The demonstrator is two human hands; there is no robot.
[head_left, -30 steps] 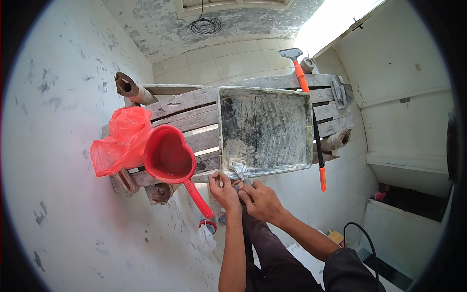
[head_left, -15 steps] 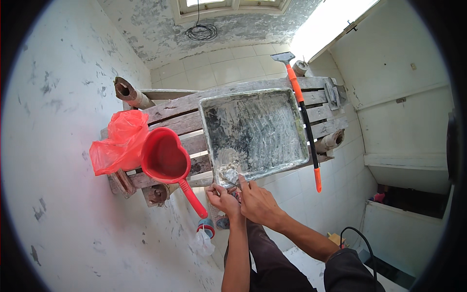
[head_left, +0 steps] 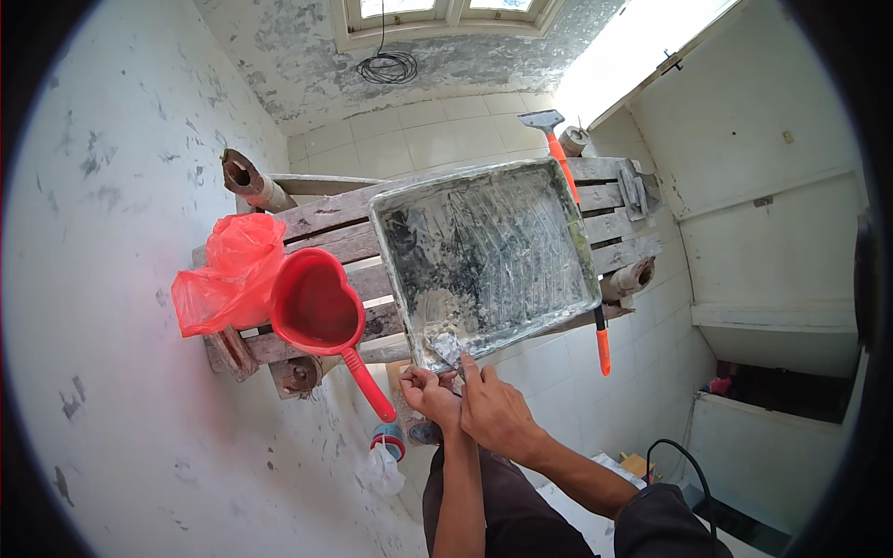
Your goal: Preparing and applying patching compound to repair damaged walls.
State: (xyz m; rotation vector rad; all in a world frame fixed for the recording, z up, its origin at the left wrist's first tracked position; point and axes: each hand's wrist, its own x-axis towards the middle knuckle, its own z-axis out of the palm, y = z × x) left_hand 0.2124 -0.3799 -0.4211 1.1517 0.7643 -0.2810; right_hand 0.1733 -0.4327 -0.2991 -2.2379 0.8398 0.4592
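Note:
A grimy paint tray, smeared with grey and white residue, rests on a slatted wooden bench. Its near left corner holds a clump of wet whitish paste. At that corner's rim, my left hand has its fingers closed on the tray edge. Beside it, my right hand grips a putty knife, index finger stretched toward the paste-coated blade. The knife's handle is mostly hidden by my fingers. The blade sits in the paste inside the tray.
A red dipper and a red plastic bag stand on the left of the bench. A long-handled scraper lies partly under the tray's right side. Beyond are a coiled black cable and walls with peeling paint.
The tray has turned a little and its right side has shifted right, now covering the middle of the long scraper's handle. Both hands stay at the near left corner.

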